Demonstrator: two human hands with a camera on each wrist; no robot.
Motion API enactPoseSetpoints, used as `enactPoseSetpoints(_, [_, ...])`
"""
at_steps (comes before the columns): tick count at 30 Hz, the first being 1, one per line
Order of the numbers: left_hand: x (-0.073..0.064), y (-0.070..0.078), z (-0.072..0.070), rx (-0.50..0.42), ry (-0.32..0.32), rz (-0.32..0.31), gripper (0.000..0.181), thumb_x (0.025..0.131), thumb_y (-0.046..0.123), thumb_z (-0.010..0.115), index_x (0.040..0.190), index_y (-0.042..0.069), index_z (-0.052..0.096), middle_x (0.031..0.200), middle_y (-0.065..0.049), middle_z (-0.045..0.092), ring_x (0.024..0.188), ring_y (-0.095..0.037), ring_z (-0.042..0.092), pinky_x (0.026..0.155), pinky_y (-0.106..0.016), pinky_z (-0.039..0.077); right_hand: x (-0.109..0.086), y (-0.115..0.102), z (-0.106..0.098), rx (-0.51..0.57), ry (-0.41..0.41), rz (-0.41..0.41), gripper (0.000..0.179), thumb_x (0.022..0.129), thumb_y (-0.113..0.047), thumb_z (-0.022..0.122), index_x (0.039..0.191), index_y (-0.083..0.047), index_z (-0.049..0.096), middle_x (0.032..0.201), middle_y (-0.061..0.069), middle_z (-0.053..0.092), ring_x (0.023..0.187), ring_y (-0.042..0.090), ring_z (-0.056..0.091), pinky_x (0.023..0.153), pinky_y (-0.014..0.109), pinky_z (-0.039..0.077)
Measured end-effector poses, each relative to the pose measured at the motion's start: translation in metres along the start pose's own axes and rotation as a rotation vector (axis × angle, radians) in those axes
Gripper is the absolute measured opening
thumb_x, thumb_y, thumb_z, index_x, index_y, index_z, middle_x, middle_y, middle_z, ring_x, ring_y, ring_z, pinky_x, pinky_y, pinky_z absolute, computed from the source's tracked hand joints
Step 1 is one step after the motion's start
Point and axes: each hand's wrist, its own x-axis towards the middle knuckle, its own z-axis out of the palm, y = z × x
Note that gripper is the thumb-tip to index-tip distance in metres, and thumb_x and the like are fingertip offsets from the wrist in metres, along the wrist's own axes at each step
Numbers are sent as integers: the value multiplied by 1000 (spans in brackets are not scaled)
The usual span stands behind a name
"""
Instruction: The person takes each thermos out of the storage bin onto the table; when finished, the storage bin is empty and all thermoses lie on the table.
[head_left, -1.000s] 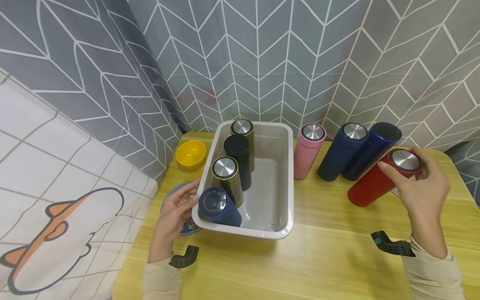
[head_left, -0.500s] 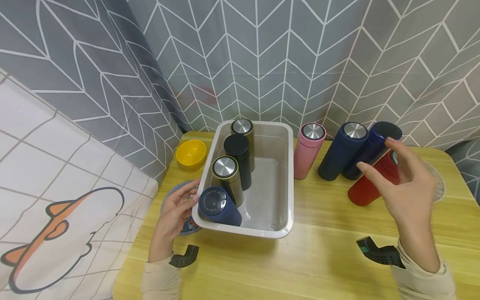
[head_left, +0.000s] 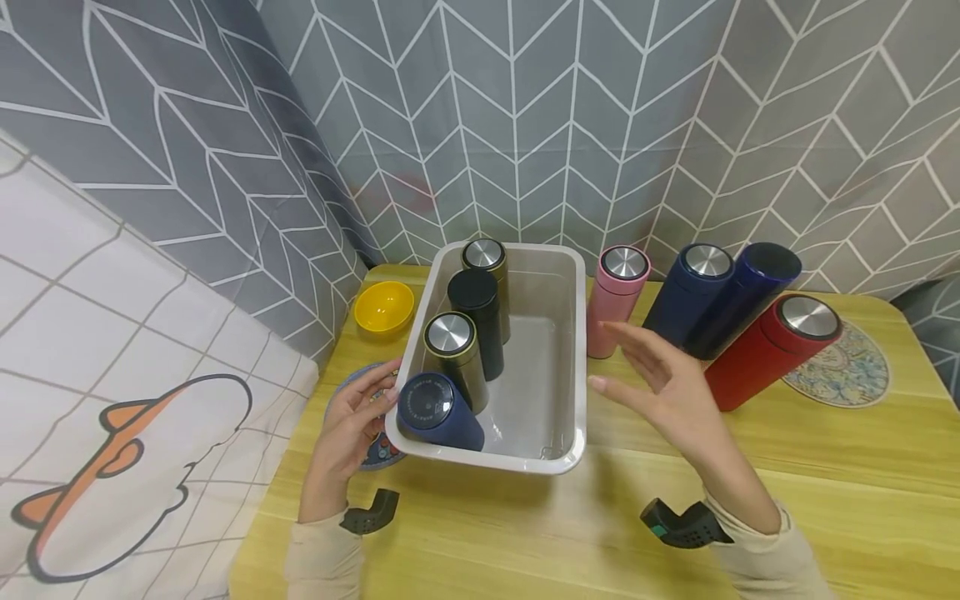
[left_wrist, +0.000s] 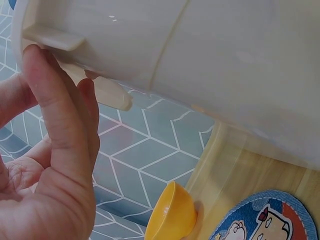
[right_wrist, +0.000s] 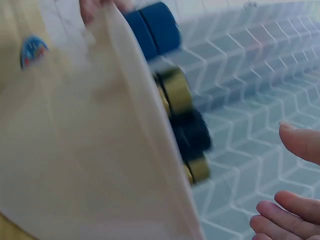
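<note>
My left hand (head_left: pixel 352 421) grips the left rim of a pale grey plastic tub (head_left: pixel 536 408), its fingertips under the lip in the left wrist view. Along the tub's left side stand a gold flask (head_left: pixel 504 296), a black flask (head_left: pixel 489 333), another gold flask (head_left: pixel 465 375) and a blue flask (head_left: pixel 453 425). My right hand (head_left: pixel 675 400), holding nothing, has thumb and fingers spread between the tub's right rim and the pink flask (head_left: pixel 611 304); its fingertips overlap the pink flask in the head view. Behind that hand stands a red flask (head_left: pixel 757 354).
Two dark blue flasks, a matte one (head_left: pixel 678 300) and a glossy one (head_left: pixel 735 300), stand between the pink and red ones. A yellow bowl (head_left: pixel 384 307) and a round blue mat (left_wrist: pixel 270 220) lie left of the tub. A patterned round mat (head_left: pixel 847 371) lies right.
My right hand has let go of the red flask and moved left, past the blue flasks, to beside the pink flask. The left hand stays at the tub's rim.
</note>
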Motion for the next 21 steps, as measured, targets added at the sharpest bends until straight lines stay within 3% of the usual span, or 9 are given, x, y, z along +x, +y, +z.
enactPoseSetpoints(6, [0, 0, 2, -8, 8, -4, 41, 101, -4, 51, 139, 7, 57, 105, 3, 63, 82, -4, 68, 66, -19, 60, 6, 1, 31, 123, -170, -34, 63, 85, -13, 80, 143, -11, 53, 147, 12, 56, 140, 27, 50, 109, 7, 38])
enactPoseSetpoints(10, [-1, 1, 1, -9, 18, -7, 41, 100, -4, 51, 139, 7, 58, 105, 4, 64, 82, -4, 68, 65, -18, 60, 12, -3, 53, 170, -275, -64, 63, 85, -12, 80, 142, -9, 54, 146, 15, 57, 140, 29, 51, 116, 22, 40])
enactPoseSetpoints(14, [0, 1, 2, 1, 28, -22, 42, 100, -2, 52, 141, 4, 55, 105, 4, 63, 80, -4, 67, 64, -17, 60, 16, -9, 75, 173, -349, -84, 63, 84, -15, 81, 141, -8, 55, 144, 13, 59, 139, 29, 52, 120, 40, 38])
enactPoseSetpoints(21, [0, 0, 1, 3, 18, -9, 41, 100, -3, 52, 140, 5, 57, 105, 3, 63, 80, -4, 67, 63, -18, 60, 21, -18, 103, 118, -440, -81, 65, 82, -22, 83, 141, -13, 57, 144, 3, 59, 138, 22, 53, 120, 42, 39])
